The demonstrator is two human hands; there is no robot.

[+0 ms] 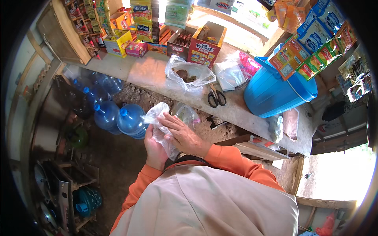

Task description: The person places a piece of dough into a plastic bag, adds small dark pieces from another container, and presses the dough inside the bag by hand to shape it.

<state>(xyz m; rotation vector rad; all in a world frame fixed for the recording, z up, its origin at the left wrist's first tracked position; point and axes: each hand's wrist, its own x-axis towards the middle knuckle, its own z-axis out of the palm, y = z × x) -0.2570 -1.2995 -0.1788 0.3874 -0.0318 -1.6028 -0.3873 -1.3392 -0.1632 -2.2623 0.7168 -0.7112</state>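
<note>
A crumpled white plastic bag (159,112) is pressed between my two hands in front of my body. My left hand (156,149) holds it from below and the left, palm turned up. Over its right side lies my right hand (186,134), fingers extended against the plastic. Whether the bag contains anything is hidden. Beyond my hands, on the counter (147,72), an open clear plastic bag (192,73) holds brown, lumpy contents. Black-handled scissors (218,101) lie near the counter's edge, beside a stack of white plastic bags (229,75).
A blue bucket (265,91) stands on the counter at the right, under hanging sachet strips (313,41). Snack boxes (205,45) line the back. Large blue water jugs (131,121) stand on the floor to the left, near a low wooden rack (71,183).
</note>
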